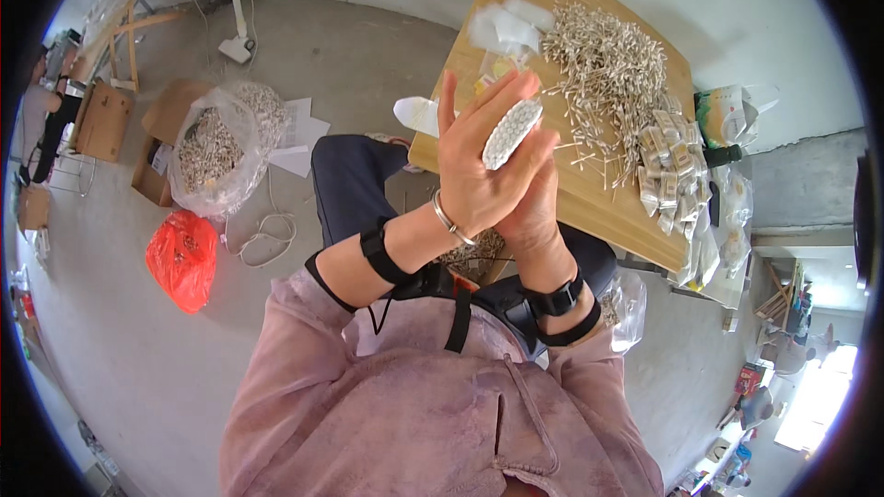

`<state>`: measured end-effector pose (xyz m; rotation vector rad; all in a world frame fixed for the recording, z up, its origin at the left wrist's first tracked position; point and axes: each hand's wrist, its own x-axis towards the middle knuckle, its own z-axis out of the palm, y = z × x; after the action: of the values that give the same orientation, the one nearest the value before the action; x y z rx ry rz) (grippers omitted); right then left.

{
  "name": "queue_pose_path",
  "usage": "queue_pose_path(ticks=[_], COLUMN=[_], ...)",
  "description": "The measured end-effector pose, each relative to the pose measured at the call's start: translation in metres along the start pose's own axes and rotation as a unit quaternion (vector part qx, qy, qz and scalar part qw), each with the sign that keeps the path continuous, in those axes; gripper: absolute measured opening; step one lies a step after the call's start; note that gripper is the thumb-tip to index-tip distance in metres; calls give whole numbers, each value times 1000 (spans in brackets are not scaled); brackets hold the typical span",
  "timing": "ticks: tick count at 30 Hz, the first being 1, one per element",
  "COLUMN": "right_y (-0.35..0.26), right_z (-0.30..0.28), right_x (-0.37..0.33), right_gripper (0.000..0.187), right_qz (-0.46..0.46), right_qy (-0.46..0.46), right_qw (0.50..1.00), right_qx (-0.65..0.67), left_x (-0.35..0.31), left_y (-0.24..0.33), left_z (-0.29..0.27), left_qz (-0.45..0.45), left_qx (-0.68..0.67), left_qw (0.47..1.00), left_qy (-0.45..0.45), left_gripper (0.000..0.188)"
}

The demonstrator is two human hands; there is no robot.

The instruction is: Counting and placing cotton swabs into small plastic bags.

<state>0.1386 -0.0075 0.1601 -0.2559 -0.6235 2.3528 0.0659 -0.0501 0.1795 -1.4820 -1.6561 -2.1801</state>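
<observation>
A tight bundle of cotton swabs (512,134) shows its white tips between the thumb and fingers of my left hand (474,170). That hand is closed round the bundle, with one finger sticking up apart from the others. My right hand (534,207) is pressed up against it from behind and below; its fingers are mostly hidden, so its grip on the bundle cannot be made out. Both hands are raised over the near left part of the wooden table (589,212). Past them, a big loose heap of cotton swabs (612,60) covers the tabletop.
Several small packs of swabs (668,166) are piled at the table's right side. Clear plastic bags (506,28) lie at its far left. On the floor to the left are a large clear bag of swabs (216,152), an open cardboard box (152,175), a red plastic bag (184,262) and a white cable (269,239).
</observation>
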Motion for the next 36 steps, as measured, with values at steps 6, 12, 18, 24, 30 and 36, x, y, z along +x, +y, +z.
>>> queue_pose_path(ticks=[6,12,18,24,30,36], right_y=[-5,-3,1,7,6,10], right_z=[5,16,20,24,28,28], right_x=[-10,-9,-2,3,7,12], right_gripper=[44,42,43,45,47,49], right_qz=[0,-36,-51,-38,-27,-14], right_qy=[40,33,26,27,15,16], right_qw=[999,995,994,996,998,999], right_qx=[-35,-82,-98,-75,-52,-27], left_x=[6,5,5,8,9,14], left_y=[3,6,2,-1,-1,-1], left_z=[0,1,1,-4,1,-3], left_qz=[16,17,28,41,-42,-45], left_qx=[5,7,23,46,-43,-20], left_qw=[1000,999,998,997,991,994], left_qy=[14,48,46,38,116,98], left_gripper=[33,34,35,34,35,28])
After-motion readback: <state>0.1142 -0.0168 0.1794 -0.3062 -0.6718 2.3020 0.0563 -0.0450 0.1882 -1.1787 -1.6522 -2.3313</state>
